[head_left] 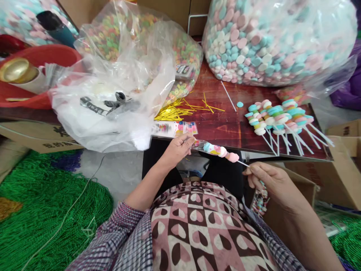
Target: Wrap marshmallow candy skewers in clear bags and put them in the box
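Green strands heaped on grey floor, left; red basin holding white cup; purple bundle, far right.

light fairly bright, diffuse; pale glare on clear bag and glossy worktop; edges stretched, corners soft.

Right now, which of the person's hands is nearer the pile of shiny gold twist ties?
Left. The left hand is on the near side of the gold twist ties; the right hand is farther off, to the right.
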A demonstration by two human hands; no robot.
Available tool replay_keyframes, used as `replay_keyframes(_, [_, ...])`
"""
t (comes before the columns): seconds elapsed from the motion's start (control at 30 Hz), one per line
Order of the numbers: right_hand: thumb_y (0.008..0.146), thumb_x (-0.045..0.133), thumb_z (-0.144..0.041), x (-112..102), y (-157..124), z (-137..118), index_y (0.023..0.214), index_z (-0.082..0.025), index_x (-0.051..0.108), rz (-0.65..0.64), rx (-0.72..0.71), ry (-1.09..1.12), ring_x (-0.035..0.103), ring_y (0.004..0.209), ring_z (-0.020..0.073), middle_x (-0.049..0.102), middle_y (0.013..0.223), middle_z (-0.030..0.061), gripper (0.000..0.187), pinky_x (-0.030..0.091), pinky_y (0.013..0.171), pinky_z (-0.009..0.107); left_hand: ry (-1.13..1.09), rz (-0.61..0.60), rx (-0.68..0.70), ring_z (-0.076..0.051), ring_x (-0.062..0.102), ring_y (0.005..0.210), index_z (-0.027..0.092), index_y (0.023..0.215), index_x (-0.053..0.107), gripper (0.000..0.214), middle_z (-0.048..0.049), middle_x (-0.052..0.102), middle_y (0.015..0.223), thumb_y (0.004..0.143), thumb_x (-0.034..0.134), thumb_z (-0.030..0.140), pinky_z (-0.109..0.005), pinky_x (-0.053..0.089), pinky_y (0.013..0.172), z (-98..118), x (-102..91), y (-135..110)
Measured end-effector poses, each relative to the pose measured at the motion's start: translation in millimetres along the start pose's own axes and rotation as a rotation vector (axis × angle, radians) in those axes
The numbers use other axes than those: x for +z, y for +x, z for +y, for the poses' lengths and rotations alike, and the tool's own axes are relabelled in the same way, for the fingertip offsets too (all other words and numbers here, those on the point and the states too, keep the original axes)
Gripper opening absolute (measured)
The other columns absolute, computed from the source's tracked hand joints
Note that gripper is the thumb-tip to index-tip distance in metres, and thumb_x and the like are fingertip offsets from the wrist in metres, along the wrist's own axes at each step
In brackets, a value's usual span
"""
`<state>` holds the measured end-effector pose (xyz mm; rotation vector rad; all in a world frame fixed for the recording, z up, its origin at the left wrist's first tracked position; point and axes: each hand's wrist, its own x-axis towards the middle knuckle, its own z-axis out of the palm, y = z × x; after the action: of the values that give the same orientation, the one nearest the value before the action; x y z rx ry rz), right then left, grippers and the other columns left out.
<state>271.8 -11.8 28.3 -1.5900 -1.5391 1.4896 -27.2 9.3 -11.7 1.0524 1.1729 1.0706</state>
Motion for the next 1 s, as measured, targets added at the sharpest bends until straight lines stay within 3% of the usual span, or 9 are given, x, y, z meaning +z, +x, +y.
replay_keyframes(0.13, [0.077, 0.073, -0.049, 4, 3, 6, 0.073, -0.021, 0.074, 0.132, -0.102, -0.021, 0.065, 0.076, 0.019, 0.073, 0.073, 0.0051, 0.029, 0.05, 0.081, 0.031, 0.032, 0.009, 0.002, -0.004, 0.036, 0.042, 0.018, 0.082, 0.059, 0.038, 0.0066, 0.05, 0.051, 0.086, 0.057, 0.055, -0.02, 0.027, 0.046, -1, 0.3, 1])
replay_keyframes(0.3, [0.074, 0.075, -0.046, 9, 5, 14, 0.091, -0.023, 0.077, 0.186, -0.093, 0.049, 0.068, 0.067, 0.0197, 0.076, 0.074, 0.0039, 0.029, 0.057, 0.074, 0.036, 0.027, 0.023, -0.028, -0.005, 0.036, 0.041, 0.018, 0.08, 0.058, 0.04, 0.007, 0.048, 0.048, 0.084, 0.058, 0.058, -0.02, 0.028, 0.046, 0, 0.6, 1])
replay_keyframes(0.53, [0.077, 0.073, -0.044, 14, 7, 12, 0.084, -0.025, 0.076, 0.352, -0.194, -0.137, 0.071, 0.078, 0.0212, 0.077, 0.081, 0.0025, 0.02, 0.056, 0.082, 0.036, 0.023, 0.017, -0.039, -0.006, 0.037, 0.041, 0.019, 0.081, 0.058, 0.038, 0.0094, 0.04, 0.045, 0.083, 0.06, 0.057, -0.021, 0.032, 0.049, 0, -2.3, 1])
replay_keyframes(0.63, [0.081, 0.069, -0.044, 16, 4, 7, 0.082, -0.024, 0.074, 0.314, -0.205, -0.155, 0.064, 0.064, 0.0157, 0.069, 0.065, 0.0, 0.02, 0.052, 0.068, 0.029, 0.078, 0.01, -0.026, -0.006, 0.039, 0.044, 0.019, 0.08, 0.058, 0.038, 0.0076, 0.045, 0.049, 0.084, 0.058, 0.057, -0.021, 0.031, 0.049, 3, -3.1, 0])
replay_keyframes(0.77, [0.088, 0.06, -0.05, 17, 0, 2, 0.076, -0.021, 0.068, 0.218, -0.126, -0.122, 0.045, 0.043, 0.0102, 0.054, 0.049, -0.0026, 0.032, 0.037, 0.045, 0.025, 0.114, 0.029, -0.005, -0.006, 0.039, 0.046, 0.019, 0.082, 0.058, 0.037, 0.0067, 0.048, 0.053, 0.085, 0.056, 0.056, -0.021, 0.03, 0.05, 4, -6.2, -1])
replay_keyframes(1.0, [0.088, 0.056, -0.057, 17, 1, 2, 0.072, -0.02, 0.065, -0.011, -0.027, -0.083, 0.039, 0.037, 0.0082, 0.053, 0.045, -0.0026, 0.041, 0.03, 0.04, 0.025, 0.2, 0.015, 0.042, -0.008, 0.044, 0.052, 0.02, 0.083, 0.059, 0.032, 0.0054, 0.05, 0.061, 0.087, 0.055, 0.051, -0.023, 0.035, 0.055, 9, -6.1, -3])
